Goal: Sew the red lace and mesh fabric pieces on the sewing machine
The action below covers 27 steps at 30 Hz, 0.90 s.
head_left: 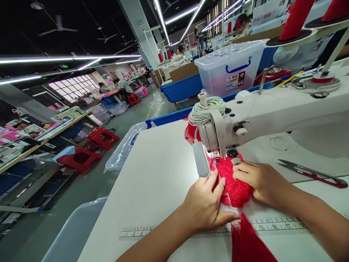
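Note:
A piece of red lace fabric (231, 180) lies beneath the needle of a white sewing machine (275, 109). My left hand (204, 203) rests on its near left side, fingers stretched towards the presser foot (216, 161) and thumb pointing right. On the right, my right hand (263, 182) has its fingers bent and closed on the lace's edge, close to the machine head. A plain red strip of cloth (249, 242) trails from the lace to the table's near edge. Beside the needle hangs a small grey lamp (201, 159), lit.
Thread snips (313, 173) lie right of my right hand. A printed ruler (152, 231) crosses the white table (152, 174). Behind the machine stands a clear lidded box (218, 69). Red thread cones (296, 22) sit top right. Red stools (79, 159) stand left, with people working farther off.

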{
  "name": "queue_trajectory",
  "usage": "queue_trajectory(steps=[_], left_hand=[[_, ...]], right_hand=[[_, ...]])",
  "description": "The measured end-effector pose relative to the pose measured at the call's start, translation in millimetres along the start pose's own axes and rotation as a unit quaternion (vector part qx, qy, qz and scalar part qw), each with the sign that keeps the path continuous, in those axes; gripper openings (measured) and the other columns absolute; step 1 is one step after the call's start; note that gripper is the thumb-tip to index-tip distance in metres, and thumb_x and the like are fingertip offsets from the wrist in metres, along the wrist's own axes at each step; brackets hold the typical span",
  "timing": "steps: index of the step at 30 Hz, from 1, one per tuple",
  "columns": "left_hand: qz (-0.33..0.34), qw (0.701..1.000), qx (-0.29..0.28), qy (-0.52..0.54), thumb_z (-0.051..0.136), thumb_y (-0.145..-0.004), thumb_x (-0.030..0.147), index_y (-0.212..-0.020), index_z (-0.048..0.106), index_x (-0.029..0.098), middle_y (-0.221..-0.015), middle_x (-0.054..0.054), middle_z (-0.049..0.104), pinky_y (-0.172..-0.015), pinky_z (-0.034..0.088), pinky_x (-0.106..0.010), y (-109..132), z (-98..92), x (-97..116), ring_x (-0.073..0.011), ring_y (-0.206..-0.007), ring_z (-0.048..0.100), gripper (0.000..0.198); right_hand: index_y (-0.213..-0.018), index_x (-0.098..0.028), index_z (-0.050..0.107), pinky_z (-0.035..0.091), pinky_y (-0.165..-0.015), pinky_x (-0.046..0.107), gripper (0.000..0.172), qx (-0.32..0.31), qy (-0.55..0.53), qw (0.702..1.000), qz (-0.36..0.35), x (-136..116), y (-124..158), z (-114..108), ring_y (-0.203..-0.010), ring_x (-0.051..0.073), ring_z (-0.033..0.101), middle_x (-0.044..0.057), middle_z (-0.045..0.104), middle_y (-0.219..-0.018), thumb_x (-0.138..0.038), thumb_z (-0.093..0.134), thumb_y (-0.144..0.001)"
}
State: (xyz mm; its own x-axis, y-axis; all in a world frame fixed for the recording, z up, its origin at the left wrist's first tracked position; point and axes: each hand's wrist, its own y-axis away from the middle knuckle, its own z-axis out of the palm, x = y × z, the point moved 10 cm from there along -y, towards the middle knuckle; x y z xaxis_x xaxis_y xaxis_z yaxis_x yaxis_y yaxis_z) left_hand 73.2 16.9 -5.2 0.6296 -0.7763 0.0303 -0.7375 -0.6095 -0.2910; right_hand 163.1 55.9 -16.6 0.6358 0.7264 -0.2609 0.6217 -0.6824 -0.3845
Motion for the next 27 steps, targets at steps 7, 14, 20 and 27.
queue_trajectory(steps=[7, 14, 20, 27], left_hand=[[-0.014, 1.0, 0.014, -0.009, 0.008, -0.084, 0.081, -0.123, 0.06, 0.004, -0.113, -0.025, 0.062, -0.072, 0.055, -0.045, 4.5, 4.6, -3.2, -0.0303, -0.089, 0.061, 0.101], [-0.015, 0.999, 0.042, -0.021, 0.001, -0.087, 0.076, -0.118, 0.064, 0.005, -0.109, -0.022, 0.066, -0.065, 0.055, -0.041, 1.4, -3.0, -1.9, -0.0267, -0.077, 0.061, 0.1], [-0.009, 0.998, 0.044, -0.04, 0.011, -0.087, 0.078, -0.12, 0.064, 0.005, -0.115, -0.024, 0.064, -0.069, 0.056, -0.043, 2.9, 0.4, -4.0, -0.0291, -0.082, 0.064, 0.096], [-0.015, 0.999, 0.034, -0.037, 0.004, -0.09, 0.073, -0.122, 0.063, 0.008, -0.116, -0.022, 0.064, -0.071, 0.057, -0.042, 1.2, 0.2, -13.0, -0.0306, -0.091, 0.064, 0.094]], right_hand=[[-0.071, -0.021, 0.048, 0.024, -0.055, 0.029, 0.028, 0.005, 0.009, 1.0, 0.006, 2.5, 1.7, 2.2, -0.069, 0.017, 0.049, 0.001, 0.058, -0.079, 0.004, 0.041, -0.06], [-0.072, -0.021, 0.048, 0.023, -0.053, 0.029, 0.026, 0.014, 0.019, 1.0, 0.004, 1.8, 2.0, 1.5, -0.068, 0.017, 0.048, 0.001, 0.056, -0.077, 0.003, 0.043, -0.064], [-0.07, -0.022, 0.047, 0.022, -0.052, 0.03, 0.027, 0.023, 0.039, 0.999, 0.011, 4.1, 0.4, 1.9, -0.067, 0.017, 0.048, 0.001, 0.055, -0.074, 0.003, 0.043, -0.06], [-0.071, -0.022, 0.043, 0.022, -0.051, 0.027, 0.029, 0.037, 0.042, 0.998, 0.008, 2.9, -3.7, -1.2, -0.067, 0.016, 0.049, 0.0, 0.054, -0.075, 0.003, 0.043, -0.055]])
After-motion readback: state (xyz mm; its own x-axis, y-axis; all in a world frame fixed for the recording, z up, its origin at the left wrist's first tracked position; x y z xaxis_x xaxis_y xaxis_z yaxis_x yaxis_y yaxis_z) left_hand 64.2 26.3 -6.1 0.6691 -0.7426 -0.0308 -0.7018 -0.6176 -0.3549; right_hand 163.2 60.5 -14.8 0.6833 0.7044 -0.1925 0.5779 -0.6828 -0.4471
